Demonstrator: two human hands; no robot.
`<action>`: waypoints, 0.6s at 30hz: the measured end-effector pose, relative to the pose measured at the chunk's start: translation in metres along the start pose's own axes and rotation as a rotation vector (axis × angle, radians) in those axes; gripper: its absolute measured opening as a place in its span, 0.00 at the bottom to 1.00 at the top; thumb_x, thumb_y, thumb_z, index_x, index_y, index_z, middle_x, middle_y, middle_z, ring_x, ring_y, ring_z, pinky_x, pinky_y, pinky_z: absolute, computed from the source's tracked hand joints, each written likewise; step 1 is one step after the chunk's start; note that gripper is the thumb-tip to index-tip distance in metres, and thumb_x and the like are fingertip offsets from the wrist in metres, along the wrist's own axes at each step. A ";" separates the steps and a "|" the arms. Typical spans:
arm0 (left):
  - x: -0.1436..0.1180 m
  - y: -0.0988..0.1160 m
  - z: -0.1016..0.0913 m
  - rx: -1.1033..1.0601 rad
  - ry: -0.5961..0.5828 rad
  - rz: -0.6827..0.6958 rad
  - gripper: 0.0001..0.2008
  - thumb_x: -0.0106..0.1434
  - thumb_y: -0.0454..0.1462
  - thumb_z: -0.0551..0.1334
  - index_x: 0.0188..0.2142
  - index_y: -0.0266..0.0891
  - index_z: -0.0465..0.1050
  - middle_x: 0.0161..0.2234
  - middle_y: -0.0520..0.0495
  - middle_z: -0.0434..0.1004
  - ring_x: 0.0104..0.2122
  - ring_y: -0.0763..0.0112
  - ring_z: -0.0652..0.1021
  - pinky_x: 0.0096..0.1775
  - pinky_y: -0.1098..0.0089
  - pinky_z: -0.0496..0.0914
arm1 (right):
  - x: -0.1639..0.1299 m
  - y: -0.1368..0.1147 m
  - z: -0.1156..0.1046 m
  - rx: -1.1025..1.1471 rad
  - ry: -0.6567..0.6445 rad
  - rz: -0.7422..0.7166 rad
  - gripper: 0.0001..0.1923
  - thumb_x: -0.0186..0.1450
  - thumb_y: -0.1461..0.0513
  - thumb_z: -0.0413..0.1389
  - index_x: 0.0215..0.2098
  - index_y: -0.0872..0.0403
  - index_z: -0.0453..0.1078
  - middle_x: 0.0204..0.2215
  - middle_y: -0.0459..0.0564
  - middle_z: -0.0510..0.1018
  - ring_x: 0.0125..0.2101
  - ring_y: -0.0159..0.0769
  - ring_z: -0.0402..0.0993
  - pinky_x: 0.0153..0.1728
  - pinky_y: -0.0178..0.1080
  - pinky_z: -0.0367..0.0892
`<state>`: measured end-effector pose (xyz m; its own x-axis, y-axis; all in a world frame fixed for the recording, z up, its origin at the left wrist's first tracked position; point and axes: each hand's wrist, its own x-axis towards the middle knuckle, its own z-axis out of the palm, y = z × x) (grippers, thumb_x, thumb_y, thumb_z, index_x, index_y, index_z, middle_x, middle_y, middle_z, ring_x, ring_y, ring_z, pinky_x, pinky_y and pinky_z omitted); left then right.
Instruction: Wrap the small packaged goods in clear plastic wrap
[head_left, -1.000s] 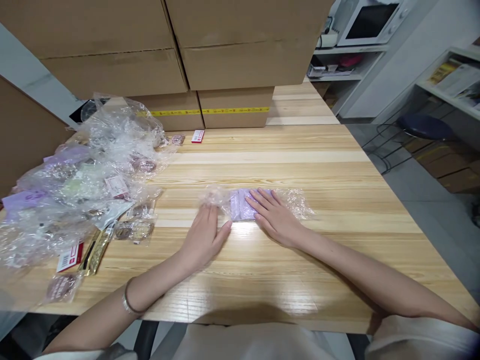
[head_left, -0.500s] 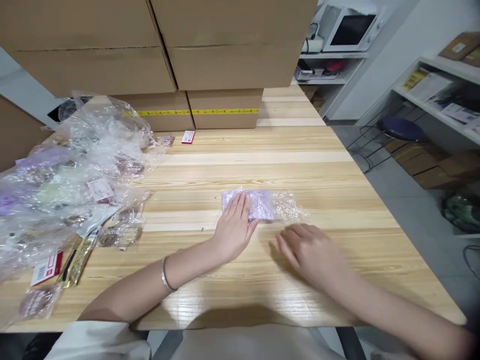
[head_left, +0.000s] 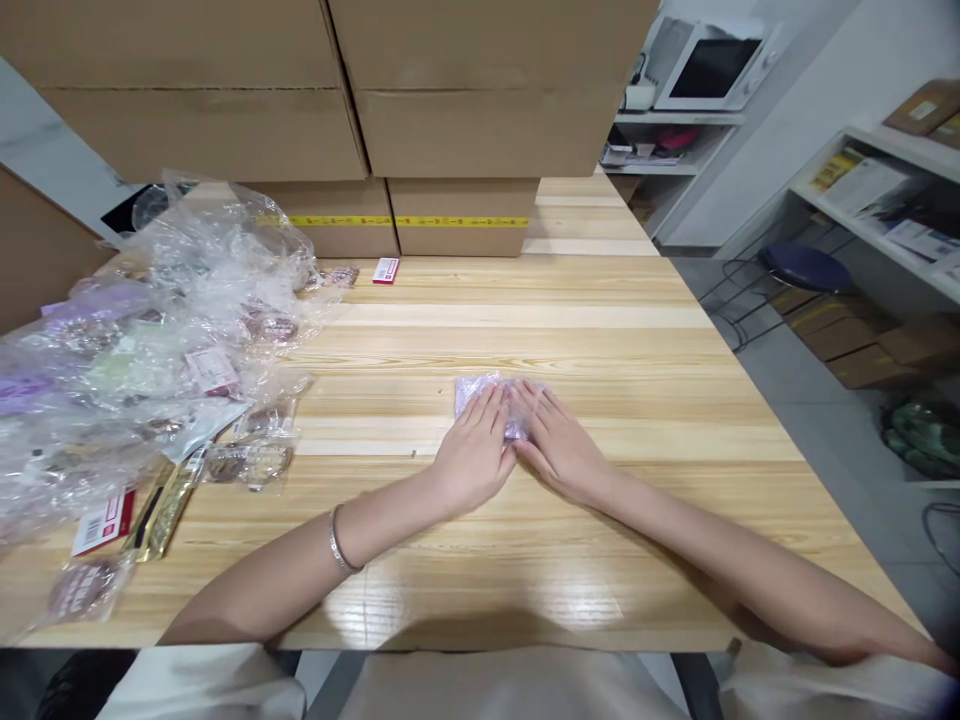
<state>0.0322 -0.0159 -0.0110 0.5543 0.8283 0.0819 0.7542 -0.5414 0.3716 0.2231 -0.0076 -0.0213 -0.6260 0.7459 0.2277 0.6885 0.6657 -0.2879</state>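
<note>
Both palms down on purple packet (head_left: 480, 392), mid-table (head_left: 600, 330). Left hand (head_left: 472, 455) and right hand (head_left: 559, 450) side by side, fingers flat and spread, gripping nothing, apparently pressing wrap flat. Bag pile (head_left: 150, 340) far left.

A single head view looks forward and down from the near edge of the table (head_left: 615, 330), close over it. It faces the far edge, where boxes (head_left: 465, 215) stand. The table's left edge is cut off; past its right edge show floor and shelves (head_left: 877, 200).
</note>
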 end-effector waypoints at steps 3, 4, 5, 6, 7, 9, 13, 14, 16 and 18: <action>0.000 -0.003 0.000 -0.087 -0.001 0.032 0.36 0.63 0.38 0.57 0.66 0.19 0.52 0.69 0.23 0.49 0.70 0.47 0.49 0.68 0.48 0.51 | 0.005 -0.001 0.002 -0.134 -0.037 -0.078 0.38 0.73 0.49 0.43 0.72 0.64 0.42 0.70 0.63 0.53 0.70 0.52 0.43 0.68 0.58 0.46; 0.000 -0.005 -0.001 -0.132 0.023 0.045 0.35 0.61 0.36 0.57 0.66 0.21 0.53 0.68 0.24 0.51 0.70 0.47 0.51 0.68 0.48 0.52 | 0.006 0.000 0.002 -0.169 -0.040 -0.090 0.39 0.73 0.48 0.43 0.72 0.66 0.44 0.69 0.65 0.54 0.70 0.55 0.45 0.67 0.58 0.47; 0.000 -0.006 -0.003 -0.186 0.063 0.055 0.33 0.60 0.34 0.57 0.65 0.24 0.56 0.67 0.26 0.55 0.69 0.49 0.54 0.67 0.48 0.54 | 0.006 0.000 0.003 -0.200 -0.044 -0.098 0.40 0.73 0.47 0.43 0.71 0.68 0.46 0.68 0.67 0.55 0.69 0.57 0.47 0.66 0.59 0.49; -0.001 -0.008 -0.006 -0.244 0.117 0.062 0.30 0.60 0.32 0.56 0.63 0.28 0.59 0.66 0.29 0.60 0.68 0.51 0.59 0.66 0.50 0.57 | 0.006 0.000 0.003 -0.229 -0.049 -0.101 0.42 0.72 0.45 0.44 0.70 0.70 0.48 0.67 0.69 0.57 0.68 0.60 0.50 0.65 0.59 0.51; -0.002 -0.009 -0.010 -0.297 0.185 0.066 0.27 0.60 0.29 0.54 0.60 0.32 0.63 0.63 0.32 0.66 0.65 0.55 0.64 0.64 0.52 0.61 | 0.006 -0.001 0.004 -0.258 -0.056 -0.100 0.45 0.70 0.43 0.45 0.69 0.71 0.50 0.66 0.72 0.58 0.67 0.63 0.52 0.64 0.60 0.53; -0.005 -0.013 -0.019 -0.360 0.349 0.067 0.21 0.59 0.26 0.52 0.52 0.37 0.68 0.53 0.38 0.75 0.57 0.59 0.73 0.59 0.54 0.68 | 0.007 -0.005 0.004 -0.318 -0.081 -0.091 0.47 0.67 0.40 0.48 0.69 0.68 0.52 0.65 0.74 0.59 0.64 0.68 0.56 0.60 0.63 0.56; -0.011 -0.027 -0.036 -0.345 0.557 0.060 0.17 0.60 0.26 0.54 0.47 0.38 0.67 0.44 0.41 0.75 0.47 0.60 0.75 0.50 0.57 0.71 | 0.018 -0.016 0.005 -0.409 -0.131 -0.051 0.35 0.70 0.49 0.51 0.70 0.53 0.54 0.65 0.72 0.60 0.61 0.70 0.62 0.55 0.65 0.60; -0.012 -0.031 -0.038 -0.340 0.565 0.064 0.17 0.61 0.26 0.54 0.48 0.38 0.67 0.44 0.41 0.74 0.47 0.61 0.74 0.49 0.57 0.71 | 0.021 -0.016 0.004 -0.414 -0.138 -0.046 0.32 0.71 0.52 0.51 0.70 0.52 0.55 0.65 0.72 0.61 0.60 0.69 0.63 0.54 0.65 0.60; -0.016 -0.038 -0.042 -0.337 0.555 0.091 0.16 0.62 0.26 0.54 0.48 0.38 0.67 0.45 0.41 0.74 0.47 0.61 0.74 0.49 0.58 0.70 | 0.029 -0.013 0.001 -0.397 -0.156 -0.055 0.28 0.71 0.58 0.50 0.69 0.53 0.58 0.64 0.73 0.61 0.59 0.68 0.65 0.53 0.64 0.62; -0.021 -0.040 -0.049 -0.370 0.539 0.126 0.16 0.63 0.26 0.55 0.49 0.39 0.69 0.43 0.43 0.74 0.45 0.63 0.74 0.47 0.60 0.70 | 0.037 -0.001 -0.006 -0.317 -0.174 -0.071 0.27 0.70 0.63 0.50 0.67 0.55 0.60 0.64 0.73 0.63 0.57 0.65 0.69 0.52 0.60 0.65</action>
<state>-0.0271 -0.0042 0.0179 0.3045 0.7699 0.5607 0.4713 -0.6334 0.6137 0.2014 0.0198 -0.0071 -0.7107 0.7003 0.0673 0.7031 0.7104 0.0320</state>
